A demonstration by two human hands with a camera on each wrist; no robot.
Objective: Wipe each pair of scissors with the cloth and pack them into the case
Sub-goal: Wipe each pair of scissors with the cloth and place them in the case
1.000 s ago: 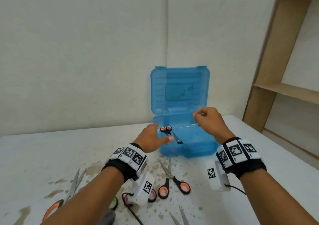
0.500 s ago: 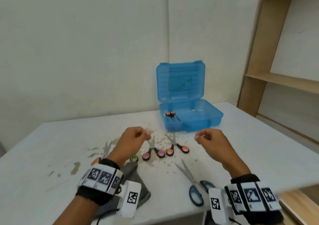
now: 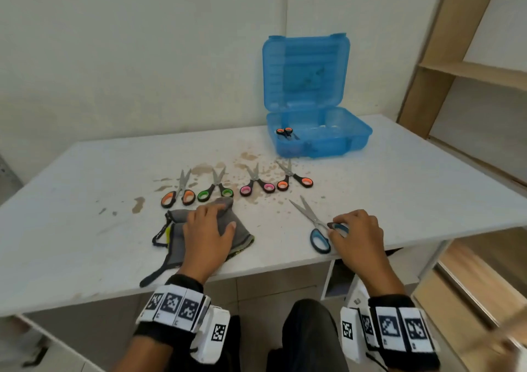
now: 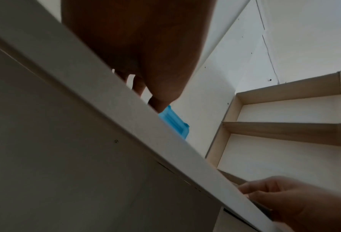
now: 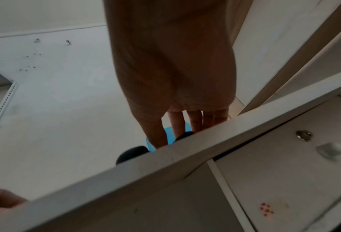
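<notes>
My left hand (image 3: 226, 216) lies flat on the grey cloth (image 3: 242, 237) near the table's front edge, fingers reaching its far fold. To the right, blue-handled scissors (image 3: 319, 236) lie part open; my right hand (image 3: 338, 224) pinches their right handle loop, whose dark handle (image 5: 132, 153) shows over the table edge in the right wrist view. The blue case (image 3: 353, 140) stands open at the back with small orange-handled scissors (image 3: 285, 133) inside. In a row before it lie orange (image 3: 178, 196), green (image 3: 215, 192), pink (image 3: 256, 186) and orange (image 3: 295, 180) handled scissors.
The white table (image 3: 413, 189) carries brown stains around the row of scissors. A wooden shelf unit (image 3: 445, 66) stands at the right against the wall. My knees are under the front edge. Both wrist views look up from below the table edge (image 4: 165, 141).
Both hands drew back from the case, leaving the small orange scissors in it. The left hand has come down on the cloth and the right onto the blue scissors' handle.
</notes>
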